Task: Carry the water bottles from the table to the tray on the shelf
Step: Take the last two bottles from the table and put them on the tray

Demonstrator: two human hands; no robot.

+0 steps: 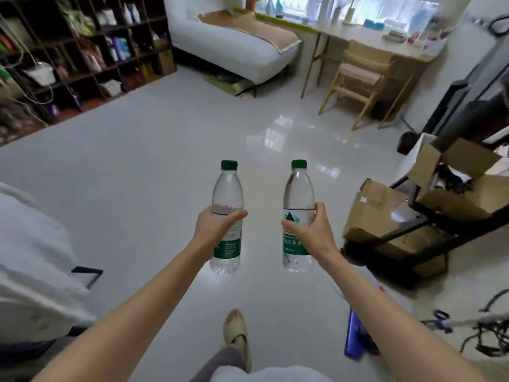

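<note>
While crossing a glossy tiled floor, a person carries two water bottles upright at arm's length, one in each hand. The left hand wraps the left bottle at mid-body, its fingers curled round the far side and thumb across the front; the right hand grips the right bottle over its green label the same way. Held apart near the frame's centre, the bottles likely stay level and clear of each other in transit. A dark shelf stacked with goods fills the upper left, the probable destination; no tray can be made out there. A desk and chair stand at upper right.
</note>
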